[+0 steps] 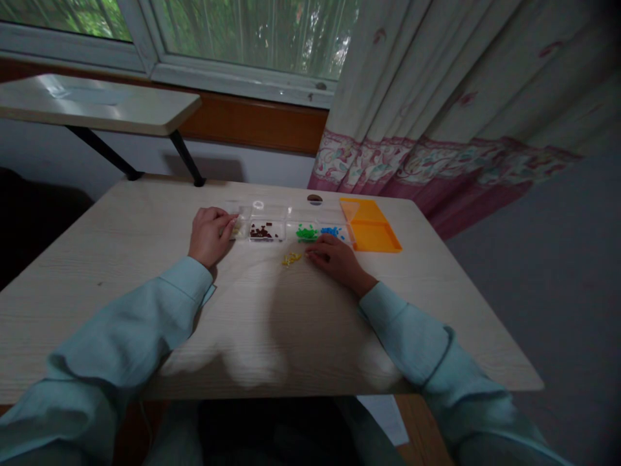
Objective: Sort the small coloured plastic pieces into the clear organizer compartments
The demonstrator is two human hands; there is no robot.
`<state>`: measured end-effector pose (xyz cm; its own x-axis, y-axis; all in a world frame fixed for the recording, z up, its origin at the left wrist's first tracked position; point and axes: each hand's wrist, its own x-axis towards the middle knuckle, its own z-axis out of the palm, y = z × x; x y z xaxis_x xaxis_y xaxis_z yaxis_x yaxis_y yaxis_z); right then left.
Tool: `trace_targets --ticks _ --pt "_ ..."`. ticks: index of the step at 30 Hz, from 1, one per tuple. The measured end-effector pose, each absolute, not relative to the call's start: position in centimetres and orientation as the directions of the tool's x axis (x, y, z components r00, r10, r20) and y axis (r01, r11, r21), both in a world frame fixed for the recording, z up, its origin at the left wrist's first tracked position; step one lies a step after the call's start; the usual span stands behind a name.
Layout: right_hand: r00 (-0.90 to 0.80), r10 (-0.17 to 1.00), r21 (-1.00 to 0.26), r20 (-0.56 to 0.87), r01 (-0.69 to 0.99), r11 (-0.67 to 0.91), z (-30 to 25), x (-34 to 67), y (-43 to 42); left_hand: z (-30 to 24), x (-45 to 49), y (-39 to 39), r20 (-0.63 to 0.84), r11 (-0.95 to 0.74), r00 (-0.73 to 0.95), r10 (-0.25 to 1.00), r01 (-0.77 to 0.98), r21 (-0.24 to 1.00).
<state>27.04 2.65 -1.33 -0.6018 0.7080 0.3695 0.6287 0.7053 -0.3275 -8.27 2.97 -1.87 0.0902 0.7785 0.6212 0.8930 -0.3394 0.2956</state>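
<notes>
My left hand (209, 236) is closed at the left end of a clear plastic compartment box, its fingertips over a compartment with pale yellowish pieces (236, 230). What those fingers hold, if anything, cannot be made out. Dark brown small pieces (262, 231) lie in the neighbouring compartment; green pieces (306, 233) and blue pieces (332, 231) are farther right. In front of the box, a small heap of yellow pieces (292, 259) rests on the table. Just right of the heap, my right hand (337, 261) has its fingertips pinched together; anything between them is too small to name.
An orange tray-like lid (373, 230) lies open at the box's right end. Behind the box is a round hole (315, 199) in the table (310, 336). A raised shelf (107, 103) on black legs stands at the back left. A curtain (412, 129) hangs behind the table.
</notes>
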Motion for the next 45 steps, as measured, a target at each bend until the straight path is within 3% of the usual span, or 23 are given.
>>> trace_targets --ticks 7,23,29,34,37,41,45 --pt "-0.614 0.694 -0.273 0.375 0.643 0.716 -1.1 26.6 2.4 -2.0 -8.4 2.9 0.607 -0.310 0.089 0.790 0.911 0.271" --pt "-0.544 0.717 -0.331 0.436 0.644 0.690 -1.3 26.3 2.2 -2.0 -8.4 2.9 0.588 -0.295 0.060 0.807 0.903 0.313" --pt "-0.502 0.742 -0.421 0.445 0.614 0.668 -1.2 26.3 2.1 -1.7 -8.1 2.5 0.589 -0.312 0.065 0.806 0.891 0.329" --pt "-0.375 0.805 -0.580 0.460 0.559 0.592 -0.6 25.4 2.0 -0.8 -6.4 1.5 0.657 -0.389 0.087 0.749 0.861 0.328" --pt "-0.293 0.848 -0.695 0.442 0.485 0.531 -0.3 24.0 1.3 -0.3 -4.0 0.2 0.675 -0.517 0.212 0.706 0.806 0.288" --pt "-0.351 0.866 -0.792 0.357 0.378 0.480 -0.3 22.0 -0.4 0.0 -0.8 -1.4 0.627 -0.681 0.431 0.649 0.696 0.226" --pt "-0.397 0.863 -0.838 0.312 0.313 0.447 -0.5 21.1 -1.5 0.2 0.2 -1.9 0.582 -0.736 0.515 0.630 0.635 0.235"
